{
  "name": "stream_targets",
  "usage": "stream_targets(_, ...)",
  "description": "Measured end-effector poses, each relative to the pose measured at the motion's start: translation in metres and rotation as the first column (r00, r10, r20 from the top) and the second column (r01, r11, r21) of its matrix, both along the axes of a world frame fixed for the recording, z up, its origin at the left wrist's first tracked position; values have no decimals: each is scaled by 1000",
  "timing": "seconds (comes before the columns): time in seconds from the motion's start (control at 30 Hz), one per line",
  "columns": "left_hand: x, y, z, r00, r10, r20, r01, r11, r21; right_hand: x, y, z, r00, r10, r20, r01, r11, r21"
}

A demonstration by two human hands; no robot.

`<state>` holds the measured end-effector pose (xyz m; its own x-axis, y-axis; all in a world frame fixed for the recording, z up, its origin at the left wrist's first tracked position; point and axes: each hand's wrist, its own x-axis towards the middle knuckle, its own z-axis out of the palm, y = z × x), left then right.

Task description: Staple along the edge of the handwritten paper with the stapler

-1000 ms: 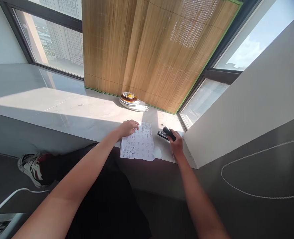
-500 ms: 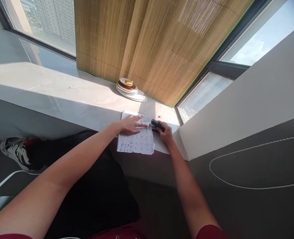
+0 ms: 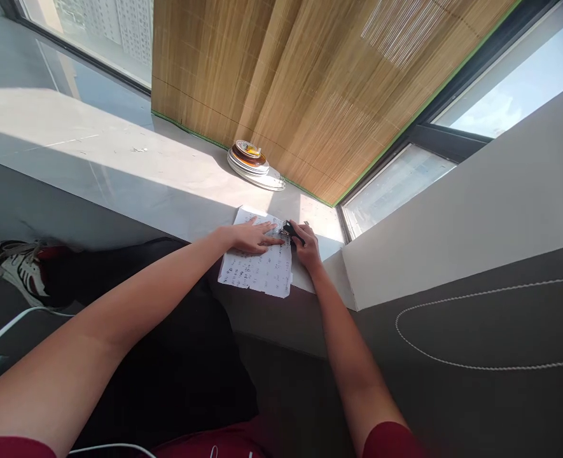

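Handwritten sheets of paper (image 3: 262, 272) lie on the window ledge, their near edge sticking out past the ledge's front. My left hand (image 3: 253, 238) rests flat on the paper with its fingers spread. In my right hand (image 3: 308, 245) is a black stapler (image 3: 293, 231), its front end over the paper's right edge, close to my left fingertips. The fingers of my right hand wrap round the stapler's body and hide part of it. I cannot tell whether the stapler's jaws are pressed together.
A stack of plates (image 3: 249, 164) stands on the ledge (image 3: 176, 172) by the bamboo blind (image 3: 271, 76). A white wall (image 3: 434, 235) bounds the right side. A beaded cord (image 3: 434, 356) hangs at the right, and a white cable (image 3: 9, 327) runs at the lower left.
The stapler in my right hand has shifted slightly left and up, further over the paper's edge. My left hand stays flat on the paper. The view has tilted a little.
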<state>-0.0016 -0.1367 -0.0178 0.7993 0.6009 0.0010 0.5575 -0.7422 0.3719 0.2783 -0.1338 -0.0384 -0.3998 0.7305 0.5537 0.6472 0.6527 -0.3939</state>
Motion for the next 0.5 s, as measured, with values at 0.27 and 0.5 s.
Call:
stream_targets(0.27,2,4,-6,1000,-2,-2,2,1000,14,-2,-3,-1,985,-79,153,73,996,41)
stream_targets(0.5,3,7,-9,998,-11,61,10,1000,17,-4,-6,1,971,-110,215,100,993,55)
